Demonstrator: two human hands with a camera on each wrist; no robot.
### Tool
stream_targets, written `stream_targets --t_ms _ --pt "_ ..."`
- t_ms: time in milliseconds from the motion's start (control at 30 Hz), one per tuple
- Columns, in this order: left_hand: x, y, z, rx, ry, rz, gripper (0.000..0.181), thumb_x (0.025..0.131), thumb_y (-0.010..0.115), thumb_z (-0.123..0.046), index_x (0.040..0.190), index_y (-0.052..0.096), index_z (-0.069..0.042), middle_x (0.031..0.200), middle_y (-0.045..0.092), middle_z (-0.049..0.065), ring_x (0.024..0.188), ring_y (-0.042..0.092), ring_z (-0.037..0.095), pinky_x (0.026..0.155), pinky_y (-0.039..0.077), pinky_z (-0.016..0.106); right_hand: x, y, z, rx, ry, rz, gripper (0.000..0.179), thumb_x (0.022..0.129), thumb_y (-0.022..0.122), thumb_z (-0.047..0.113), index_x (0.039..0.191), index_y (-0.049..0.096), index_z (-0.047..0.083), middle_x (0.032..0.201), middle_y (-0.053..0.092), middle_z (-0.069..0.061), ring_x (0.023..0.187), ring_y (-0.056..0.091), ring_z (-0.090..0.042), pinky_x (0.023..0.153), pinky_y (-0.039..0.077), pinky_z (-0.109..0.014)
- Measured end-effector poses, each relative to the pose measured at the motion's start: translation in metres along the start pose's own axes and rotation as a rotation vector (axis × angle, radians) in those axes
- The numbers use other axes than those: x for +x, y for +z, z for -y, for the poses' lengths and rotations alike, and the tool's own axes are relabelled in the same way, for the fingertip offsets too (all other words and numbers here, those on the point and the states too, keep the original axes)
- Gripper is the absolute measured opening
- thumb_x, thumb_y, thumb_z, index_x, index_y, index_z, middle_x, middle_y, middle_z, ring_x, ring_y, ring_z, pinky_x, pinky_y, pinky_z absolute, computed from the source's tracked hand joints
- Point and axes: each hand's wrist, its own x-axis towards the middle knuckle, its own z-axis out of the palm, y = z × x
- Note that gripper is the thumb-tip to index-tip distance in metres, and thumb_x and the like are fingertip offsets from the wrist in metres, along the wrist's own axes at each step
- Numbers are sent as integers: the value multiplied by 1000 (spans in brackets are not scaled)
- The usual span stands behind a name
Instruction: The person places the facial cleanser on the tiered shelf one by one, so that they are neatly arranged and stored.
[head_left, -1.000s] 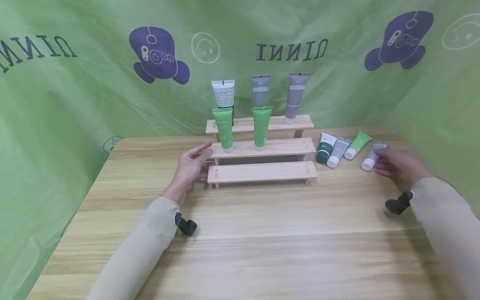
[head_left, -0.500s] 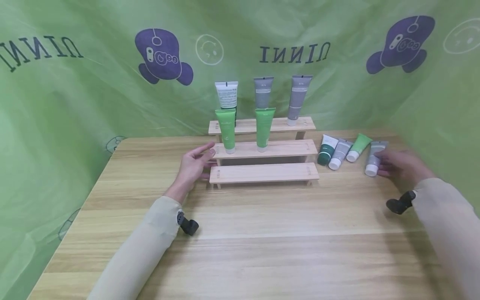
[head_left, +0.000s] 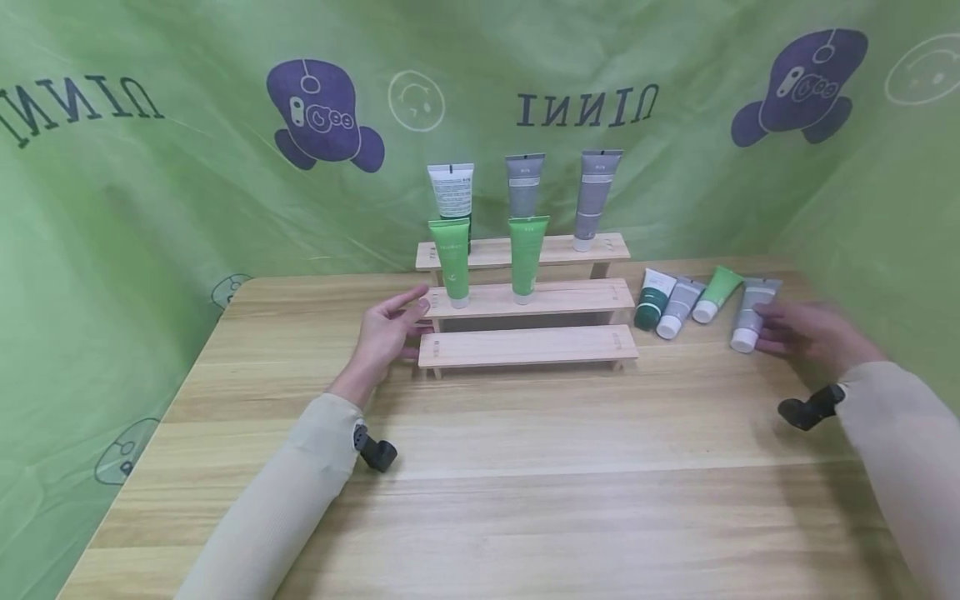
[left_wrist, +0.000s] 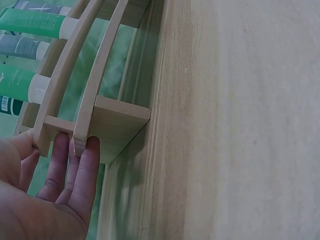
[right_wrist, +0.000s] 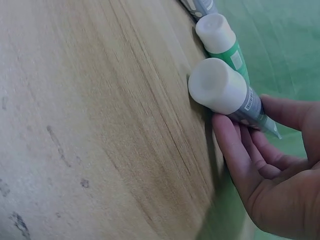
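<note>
A three-step wooden display rack point(head_left: 525, 346) stands on the table. My left hand point(head_left: 382, 333) grips its left end; in the left wrist view the thumb lies against the middle board point(left_wrist: 62, 75) and fingers reach around the lowest board's end. At the right, my right hand point(head_left: 813, 333) holds a grey tube point(head_left: 753, 315) with a white cap, thumb on one side and fingers beneath. Two green tubes point(head_left: 527, 258) stand caps down on the middle step. On the top step stand a white-and-dark-green tube point(head_left: 452, 192) and two grey tubes point(head_left: 595, 196).
Between rack and right hand lie a white-and-green tube point(head_left: 654, 298), a grey tube point(head_left: 680, 307) and a green tube point(head_left: 717, 293). A green printed curtain point(head_left: 480, 50) hangs behind and at both sides of the wooden table point(head_left: 525, 500).
The grey tube at my right hand has turned slightly, its cap swinging nearer the front, and the right hand now holds it more firmly. My left hand stays at the rack.
</note>
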Motion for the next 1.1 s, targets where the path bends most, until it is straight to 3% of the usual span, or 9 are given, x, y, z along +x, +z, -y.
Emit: stream_targets --t_ms 200,567,800,1100 --pt "0 0 0 -2 1 4 41 98 68 -31 138 61 -32 138 60 9 106 68 29 74 64 44 -2 -3 -5 78 -10 3 19 100 63 13 81 66 14 82 70 -7 77 71 -18 82 62 -31" --pt "1 -1 0 9 1 -2 41 97 69 -32 138 62 -32 136 61 9 106 68 29 73 65 44 -2 -10 -17 243 -55 90 18 101 60 8 87 71 11 89 72 -8 83 71 -21 83 63 -35" --pt "1 -1 -1 16 -6 -6 41 97 69 -33 137 62 -33 133 62 10 107 66 30 72 65 43 -6 -10 -25 267 -150 112 20 101 58 3 97 72 17 94 71 -7 86 71 -24 82 63 -39" --pt "0 -1 -1 15 -5 -5 42 96 69 -34 138 61 -32 133 61 10 107 66 30 73 65 43 -13 -12 -34 265 -236 146 19 103 54 2 111 62 18 99 69 -7 90 70 -24 83 63 -41"
